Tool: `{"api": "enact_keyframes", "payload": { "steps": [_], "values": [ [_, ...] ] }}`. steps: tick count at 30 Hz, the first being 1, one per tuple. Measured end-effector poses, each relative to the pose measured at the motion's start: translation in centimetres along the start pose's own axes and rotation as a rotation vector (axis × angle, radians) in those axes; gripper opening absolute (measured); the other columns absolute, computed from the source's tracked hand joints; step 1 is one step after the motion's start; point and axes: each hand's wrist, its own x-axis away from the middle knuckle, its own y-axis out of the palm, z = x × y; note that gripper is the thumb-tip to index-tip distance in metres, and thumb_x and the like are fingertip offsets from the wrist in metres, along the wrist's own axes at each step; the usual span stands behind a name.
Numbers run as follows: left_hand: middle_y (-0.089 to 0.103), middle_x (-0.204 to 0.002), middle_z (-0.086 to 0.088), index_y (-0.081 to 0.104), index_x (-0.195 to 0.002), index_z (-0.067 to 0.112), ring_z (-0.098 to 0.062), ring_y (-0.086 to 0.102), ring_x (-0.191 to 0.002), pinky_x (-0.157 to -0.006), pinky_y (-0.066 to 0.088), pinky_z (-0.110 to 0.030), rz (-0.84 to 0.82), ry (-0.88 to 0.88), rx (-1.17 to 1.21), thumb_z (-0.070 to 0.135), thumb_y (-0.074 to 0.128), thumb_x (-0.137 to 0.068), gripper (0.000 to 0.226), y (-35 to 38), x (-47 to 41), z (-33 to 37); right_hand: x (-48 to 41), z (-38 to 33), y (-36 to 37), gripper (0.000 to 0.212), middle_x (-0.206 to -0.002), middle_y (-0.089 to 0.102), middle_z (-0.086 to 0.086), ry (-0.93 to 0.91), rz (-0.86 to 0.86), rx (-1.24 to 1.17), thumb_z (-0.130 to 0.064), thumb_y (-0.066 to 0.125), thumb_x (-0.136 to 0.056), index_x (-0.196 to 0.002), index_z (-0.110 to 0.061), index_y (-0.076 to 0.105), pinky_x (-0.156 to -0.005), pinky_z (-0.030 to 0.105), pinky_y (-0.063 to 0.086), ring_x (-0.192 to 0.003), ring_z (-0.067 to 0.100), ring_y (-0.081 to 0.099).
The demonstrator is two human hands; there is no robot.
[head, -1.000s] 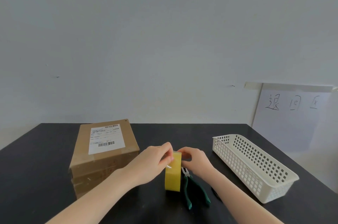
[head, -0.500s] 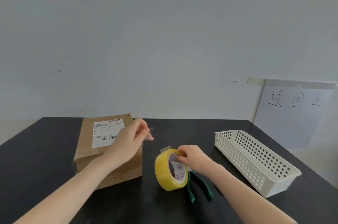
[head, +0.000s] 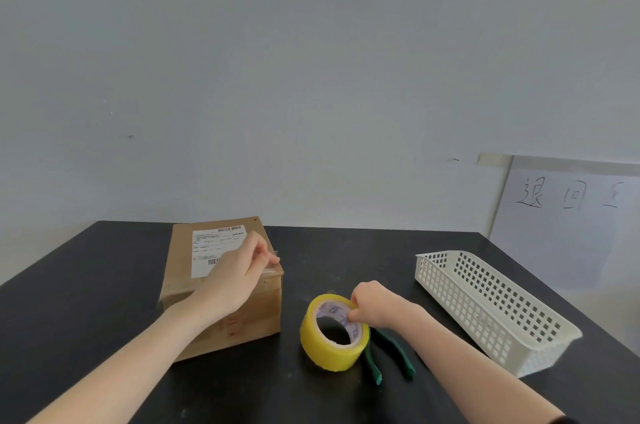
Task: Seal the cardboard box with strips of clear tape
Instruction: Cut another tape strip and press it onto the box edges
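Tabletop [head: 104, 302]: black surface that carries every item below; pale wall behind its far edge.
Cardboard box [head: 249, 319]: lies flat left of centre, reaching almost to the far edge; closed, with a white shipping label [head: 211, 243] on its top face.
Left hand [head: 239, 271]: over the box top, thumb and fingertips pressed together on a strip of clear tape [head: 268, 273] at the top's near right corner.
Tape roll [head: 332, 333]: yellowish, on its edge and tilted, just right of the box near the table's middle; core opening faces the camera.
Right hand [head: 377, 306]: fingers curled over the roll's upper rim, gripping it.
Pliers [head: 398, 358]: green handles lie beside the roll on its right; head hidden behind roll and hand.
Basket [head: 485, 316]: white perforated plastic, along the right edge.
Paper sign [head: 568, 215]: handwritten characters, on the wall at right.
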Motion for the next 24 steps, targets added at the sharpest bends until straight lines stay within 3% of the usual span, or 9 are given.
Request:
{"api": "enact_keyframes", "payload": {
  "steps": [5, 13, 16, 18, 21, 24],
  "values": [
    [0.067, -0.105, 0.022, 0.041, -0.087, 0.027, -0.001, 0.058, -0.1, -0.087, 0.046, -0.028, -0.002, -0.005, 0.002, 0.034, 0.036, -0.101, 0.017, -0.2, 0.2, 0.0, -0.1, -0.3, -0.3, 0.035, -0.061, 0.043, -0.001, 0.04, -0.037, 0.094, -0.026, 0.06, -0.091, -0.064, -0.013, 0.043, -0.049, 0.021, 0.032, -0.05, 0.012, 0.038],
    [0.067, -0.109, 0.022, 0.041, -0.088, 0.026, 0.001, 0.057, -0.102, -0.084, 0.043, -0.022, -0.031, -0.008, 0.012, 0.034, 0.035, -0.102, 0.017, -0.6, 0.5, -0.1, -0.2, -0.6, -0.4, 0.035, -0.059, 0.045, -0.001, 0.05, -0.041, 0.112, -0.026, 0.062, -0.088, -0.061, -0.014, 0.043, -0.05, 0.02, 0.034, -0.048, 0.012, 0.04],
    [0.067, -0.106, 0.024, 0.041, -0.089, 0.026, 0.004, 0.056, -0.102, -0.084, 0.041, -0.019, -0.048, -0.015, 0.033, 0.034, 0.035, -0.102, 0.016, -0.9, 0.9, -0.2, -0.1, -0.5, -0.8, 0.038, -0.058, 0.051, -0.001, 0.055, -0.053, 0.096, -0.037, 0.062, -0.087, -0.062, -0.013, 0.049, -0.057, 0.021, 0.042, -0.048, 0.011, 0.046],
    [0.067, -0.103, 0.026, 0.042, -0.089, 0.026, 0.006, 0.055, -0.101, -0.086, 0.04, -0.019, -0.06, -0.029, 0.048, 0.034, 0.036, -0.102, 0.016, -1.2, 1.1, -0.3, 0.0, -0.5, -1.1, 0.047, -0.056, 0.049, -0.002, 0.057, -0.011, 0.066, -0.052, 0.061, -0.085, -0.061, -0.014, 0.049, -0.053, 0.022, 0.038, -0.048, 0.01, 0.043],
    [0.069, -0.1, 0.023, 0.045, -0.092, 0.025, 0.008, 0.052, -0.1, -0.086, 0.036, -0.02, -0.066, -0.068, 0.099, 0.033, 0.037, -0.102, 0.016, -1.8, 1.1, -0.3, 0.2, -1.3, -1.9, 0.045, -0.069, 0.059, -0.002, -0.029, 0.197, -0.053, -0.057, 0.053, -0.088, -0.073, -0.015, 0.059, -0.06, 0.025, 0.044, -0.061, 0.011, 0.053],
    [0.069, -0.101, 0.019, 0.049, -0.092, 0.025, 0.003, 0.055, -0.103, -0.084, 0.04, -0.019, -0.039, -0.087, 0.143, 0.033, 0.041, -0.101, 0.014, -2.3, 0.7, -0.5, 0.8, -3.8, -2.8, 0.029, -0.084, 0.067, -0.009, -0.186, 0.308, -0.418, -0.05, 0.056, -0.091, -0.091, -0.023, 0.068, -0.067, 0.019, 0.046, -0.076, 0.004, 0.059]
  ]
}}
